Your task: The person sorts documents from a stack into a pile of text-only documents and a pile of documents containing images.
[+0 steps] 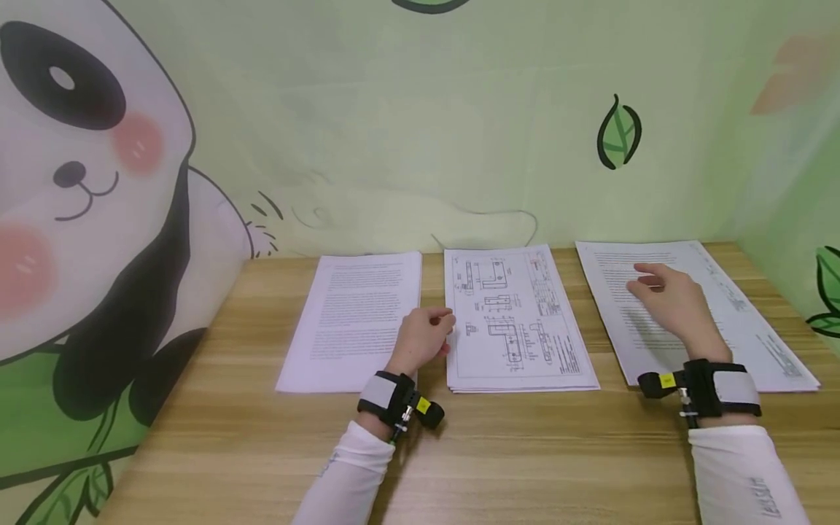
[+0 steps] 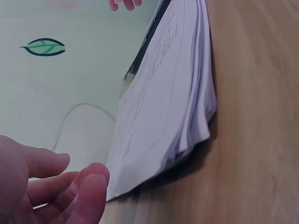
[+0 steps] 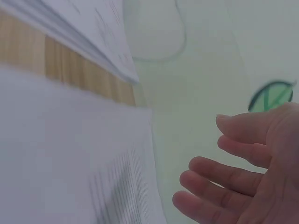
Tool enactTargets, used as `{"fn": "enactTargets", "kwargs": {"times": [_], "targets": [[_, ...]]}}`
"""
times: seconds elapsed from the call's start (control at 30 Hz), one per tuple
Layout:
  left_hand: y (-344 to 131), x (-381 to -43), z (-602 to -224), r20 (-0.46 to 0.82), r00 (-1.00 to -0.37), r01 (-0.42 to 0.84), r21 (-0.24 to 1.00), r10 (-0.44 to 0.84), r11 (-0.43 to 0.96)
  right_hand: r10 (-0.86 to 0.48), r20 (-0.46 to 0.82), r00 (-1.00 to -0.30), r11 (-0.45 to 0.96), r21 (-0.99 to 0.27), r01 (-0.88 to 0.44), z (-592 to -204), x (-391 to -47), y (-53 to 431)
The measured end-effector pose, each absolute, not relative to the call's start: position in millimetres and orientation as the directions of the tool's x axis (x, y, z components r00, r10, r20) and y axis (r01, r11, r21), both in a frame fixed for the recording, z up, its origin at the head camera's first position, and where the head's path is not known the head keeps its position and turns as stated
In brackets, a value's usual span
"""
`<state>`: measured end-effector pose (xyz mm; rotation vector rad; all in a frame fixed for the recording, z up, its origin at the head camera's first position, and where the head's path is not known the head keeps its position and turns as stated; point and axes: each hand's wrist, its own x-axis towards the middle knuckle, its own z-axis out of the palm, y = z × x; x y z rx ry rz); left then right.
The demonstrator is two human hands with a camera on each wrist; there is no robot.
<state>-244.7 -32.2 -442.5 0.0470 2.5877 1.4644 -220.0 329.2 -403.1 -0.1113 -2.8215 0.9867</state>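
Three paper stacks lie in a row on a wooden table. My left hand (image 1: 423, 337) is at the left edge of the middle stack (image 1: 469, 364), whose top sheet bears technical drawings. Its fingers are loosely bent with nothing between them; in the left wrist view the fingertips (image 2: 93, 186) appear close to the stack's edge, and contact cannot be told. Above the right stack (image 1: 741, 335), a sheet of printed text, hovers my right hand (image 1: 676, 302). Relaxed, spread fingers (image 3: 219, 175) hold nothing there, and a shadow falls on the page.
The left stack (image 1: 354, 313) of printed text lies beside my left wrist. Behind the papers hangs a pale green backdrop (image 1: 394, 160) with a large panda (image 1: 72, 219) and leaves. Bare wooden table (image 1: 545, 452) shows in front of the stacks.
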Motion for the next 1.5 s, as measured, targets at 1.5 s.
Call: {"fn": "enactTargets", "kwargs": {"times": [1.5], "targets": [[163,-204,-453,-0.315,-0.861,-0.324,0.945,0.398,0.046,0.443,-0.101,-0.891,0.644,-0.656,0.394,-427,-200,413]]}}
